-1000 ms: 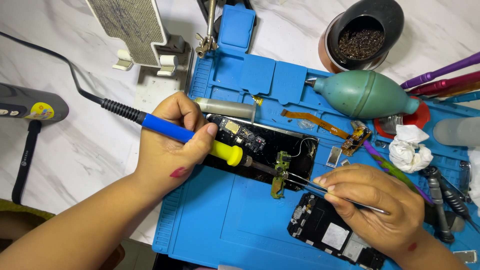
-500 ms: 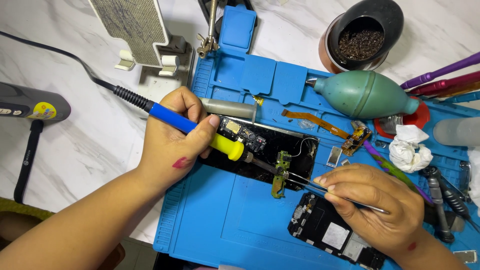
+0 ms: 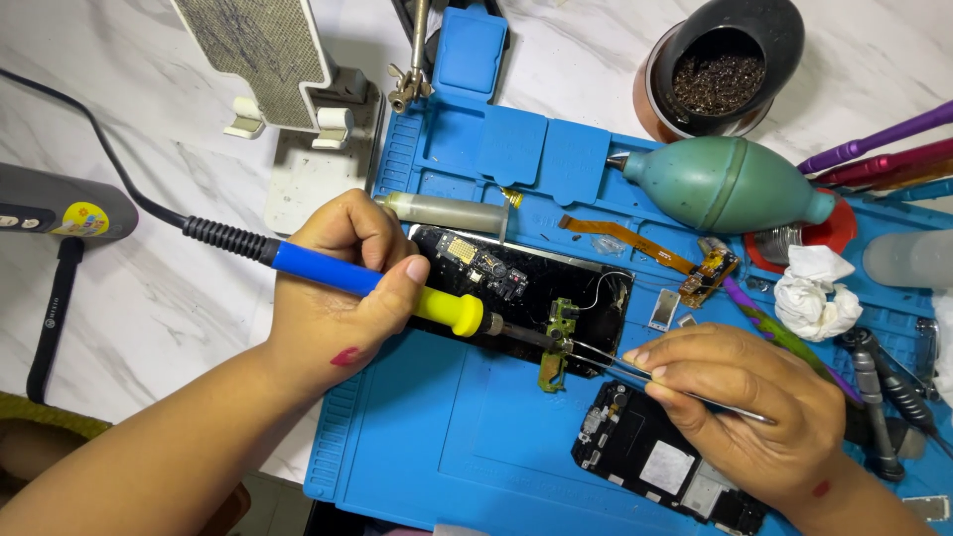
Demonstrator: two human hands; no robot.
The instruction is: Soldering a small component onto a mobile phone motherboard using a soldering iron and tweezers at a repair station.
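The left hand grips a blue-and-yellow soldering iron, its tip at a small green board that the right hand's tweezers pinch.

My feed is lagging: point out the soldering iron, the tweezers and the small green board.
soldering iron point(image 3: 328, 270), head view, blue part of the handle
tweezers point(image 3: 606, 363), head view, bare metal arms ahead of the fingers
small green board point(image 3: 556, 349), head view, middle of the board

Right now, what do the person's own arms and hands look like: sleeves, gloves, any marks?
Both arms are bare to the frame edge: no sleeves, gloves, rings or watch show. The left hand has a red smear on its back near the wrist. The right hand carries a smaller red spot near its wrist. Fingernails are short and unpainted.
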